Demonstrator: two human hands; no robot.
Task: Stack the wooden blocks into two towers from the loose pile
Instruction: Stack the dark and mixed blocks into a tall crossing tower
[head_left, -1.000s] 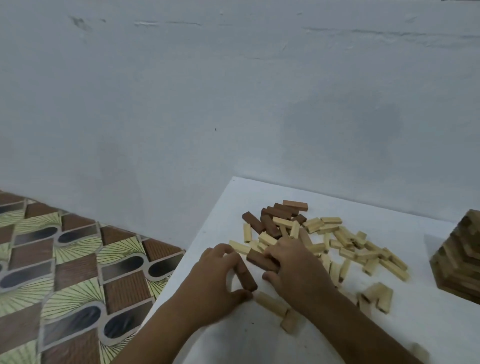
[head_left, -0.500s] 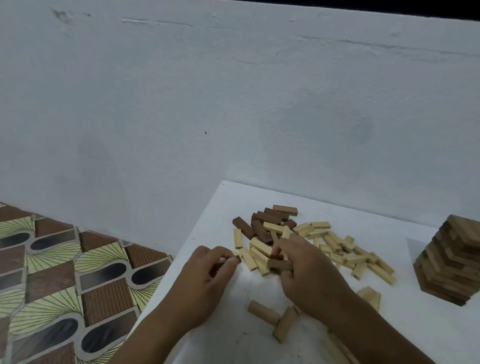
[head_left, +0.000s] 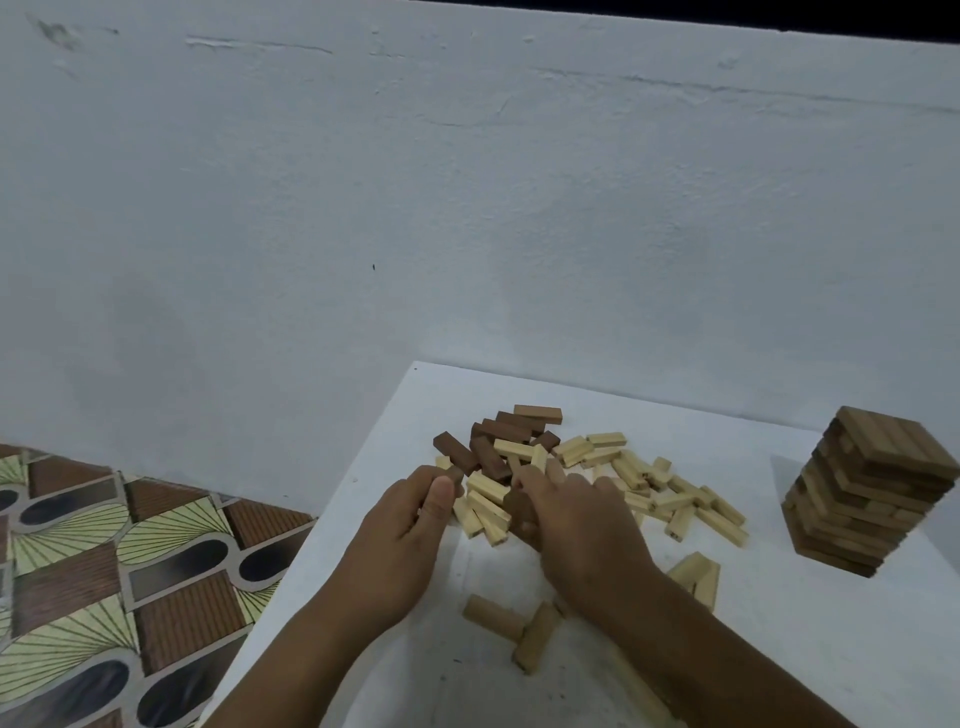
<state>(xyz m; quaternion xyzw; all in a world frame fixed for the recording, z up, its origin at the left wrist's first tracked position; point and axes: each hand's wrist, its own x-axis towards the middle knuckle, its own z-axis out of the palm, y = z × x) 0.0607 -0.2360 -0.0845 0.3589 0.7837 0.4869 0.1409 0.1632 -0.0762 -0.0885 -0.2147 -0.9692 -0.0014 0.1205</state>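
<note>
Right now I am pinching a dark brown block between the thumb and curled fingers of my left hand, at the near left edge of the loose pile on the white tabletop. My right hand is curling over another dark block inside the pile, gripping it. One finished tower is standing well apart at the right. Two pale blocks are lying crossed near my wrists.
</note>
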